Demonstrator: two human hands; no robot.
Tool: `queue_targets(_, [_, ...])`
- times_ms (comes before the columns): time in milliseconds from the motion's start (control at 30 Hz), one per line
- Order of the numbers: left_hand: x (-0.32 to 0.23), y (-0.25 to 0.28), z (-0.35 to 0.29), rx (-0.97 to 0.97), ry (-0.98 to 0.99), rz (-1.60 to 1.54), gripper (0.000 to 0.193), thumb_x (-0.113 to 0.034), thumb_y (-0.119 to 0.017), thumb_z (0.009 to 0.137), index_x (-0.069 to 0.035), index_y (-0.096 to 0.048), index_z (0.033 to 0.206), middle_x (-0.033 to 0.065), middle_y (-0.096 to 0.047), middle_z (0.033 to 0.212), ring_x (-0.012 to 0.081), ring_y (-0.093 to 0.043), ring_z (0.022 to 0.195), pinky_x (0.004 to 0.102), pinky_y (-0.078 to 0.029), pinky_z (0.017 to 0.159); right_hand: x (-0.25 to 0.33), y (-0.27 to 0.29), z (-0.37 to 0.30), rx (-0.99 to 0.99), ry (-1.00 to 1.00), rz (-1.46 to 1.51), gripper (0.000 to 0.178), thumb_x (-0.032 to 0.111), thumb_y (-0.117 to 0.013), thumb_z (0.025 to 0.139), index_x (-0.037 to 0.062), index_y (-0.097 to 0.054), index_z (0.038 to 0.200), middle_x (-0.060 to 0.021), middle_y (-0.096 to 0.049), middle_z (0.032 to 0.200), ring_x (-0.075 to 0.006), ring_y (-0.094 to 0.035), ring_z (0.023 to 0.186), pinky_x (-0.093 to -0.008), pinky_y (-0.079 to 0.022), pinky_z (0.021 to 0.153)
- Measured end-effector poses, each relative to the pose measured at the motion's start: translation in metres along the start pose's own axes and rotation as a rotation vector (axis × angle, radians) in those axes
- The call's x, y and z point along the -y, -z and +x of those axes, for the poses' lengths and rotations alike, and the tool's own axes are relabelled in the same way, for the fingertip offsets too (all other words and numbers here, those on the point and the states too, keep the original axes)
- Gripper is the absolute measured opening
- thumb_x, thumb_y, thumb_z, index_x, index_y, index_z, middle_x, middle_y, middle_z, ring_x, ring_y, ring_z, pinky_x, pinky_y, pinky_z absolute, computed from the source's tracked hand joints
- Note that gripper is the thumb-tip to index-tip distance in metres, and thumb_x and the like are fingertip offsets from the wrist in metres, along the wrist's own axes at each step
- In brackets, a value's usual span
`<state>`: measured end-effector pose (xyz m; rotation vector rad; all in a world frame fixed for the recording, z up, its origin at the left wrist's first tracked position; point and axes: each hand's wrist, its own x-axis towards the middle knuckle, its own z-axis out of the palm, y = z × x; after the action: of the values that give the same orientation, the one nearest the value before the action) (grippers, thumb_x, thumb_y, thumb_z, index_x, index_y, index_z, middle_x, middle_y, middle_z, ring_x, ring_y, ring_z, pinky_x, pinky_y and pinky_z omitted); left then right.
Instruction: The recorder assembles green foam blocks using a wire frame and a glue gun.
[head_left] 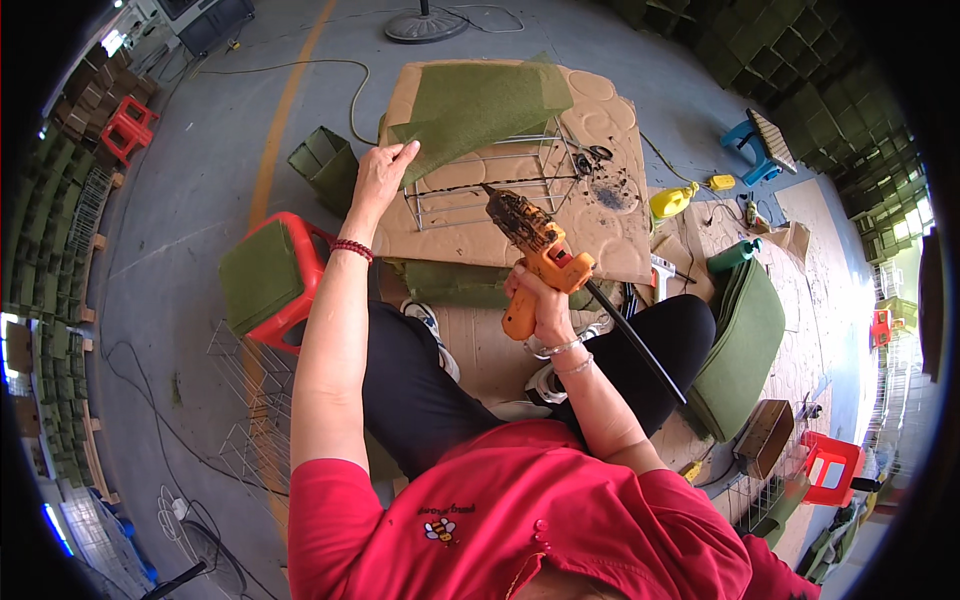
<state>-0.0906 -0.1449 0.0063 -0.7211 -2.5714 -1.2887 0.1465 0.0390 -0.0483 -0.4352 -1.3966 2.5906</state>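
Note:
My left hand (380,180) pinches the near left corner of a green felt sheet (475,105), lifting it above the cardboard-topped work table. Under and in front of the sheet lies a metal wire frame (455,188), with a dark line of glue along one of its near wires. My right hand (546,308) is wrapped round the handle of an orange hot glue gun (565,268). Blackened glue crusts its front end, and the nozzle points up-left, close to the frame's near side. A long black glue stick (635,345) sticks out of its back.
Scissors (600,153) and black crumbs lie on the table's right. A red stool (285,325) with green felt stands left, near a green box (325,165). Right are a yellow bottle (672,202), a green bottle (733,256) and stacked felt sheets (745,350). A cable trails across the floor.

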Motion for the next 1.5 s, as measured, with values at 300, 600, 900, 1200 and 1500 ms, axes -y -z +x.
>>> queue_targets(300, [-0.018,-0.011,-0.001,0.016,0.042,-0.004,0.053,-0.043,-0.053,0.092,0.006,-0.051,0.072,0.0112,-0.026,0.054,0.017,-0.028,0.051,0.037,-0.03,0.05,0.0,0.002,0.001,0.077,-0.017,-0.015,0.019,0.009,-0.063,0.083,0.0009,-0.053,0.097,-0.0062,-0.055,0.075,-0.0169,-0.055,0.068,-0.0304,-0.045,0.065])
queue_targets(600, [-0.018,-0.018,-0.001,0.011,0.033,0.0,0.054,-0.043,-0.052,0.092,0.006,-0.047,0.069,0.0115,-0.024,0.054,0.0183,-0.027,0.051,0.0375,-0.03,0.05,0.0,-0.022,-0.002,0.216,-0.045,-0.018,0.017,0.007,-0.066,0.082,0.0004,-0.057,0.095,-0.0046,-0.059,0.085,-0.0157,-0.061,0.077,-0.0294,-0.05,0.075])
queue_targets(900, [-0.022,-0.023,0.001,-0.007,0.003,-0.004,0.055,-0.043,-0.054,0.091,0.005,-0.044,0.065,0.0132,-0.025,0.051,0.0197,-0.028,0.047,0.0387,-0.03,0.048,-0.011,-0.028,0.005,0.216,-0.056,-0.021,0.018,0.008,-0.067,0.08,0.0011,-0.057,0.093,-0.0043,-0.06,0.083,-0.0148,-0.061,0.074,-0.0289,-0.048,0.072])
queue_targets(1200, [-0.021,-0.027,-0.001,-0.029,-0.017,0.006,0.057,-0.043,-0.053,0.091,0.006,-0.044,0.064,0.0153,-0.027,0.051,0.0223,-0.028,0.047,0.0398,-0.03,0.049,-0.006,-0.026,0.006,0.21,-0.044,-0.047,0.017,0.01,-0.067,0.081,0.0014,-0.057,0.092,-0.0035,-0.059,0.08,-0.0131,-0.059,0.07,-0.0272,-0.046,0.068])
queue_targets(1500, [-0.022,-0.028,0.001,-0.007,0.003,0.001,0.057,-0.044,-0.053,0.091,0.005,-0.043,0.064,0.0148,-0.026,0.051,0.0217,-0.028,0.047,0.0398,-0.03,0.048,-0.002,-0.028,0.002,0.184,-0.071,-0.135,0.015,0.012,-0.067,0.081,0.0023,-0.058,0.089,-0.0023,-0.06,0.075,-0.0115,-0.058,0.067,-0.026,-0.045,0.066])
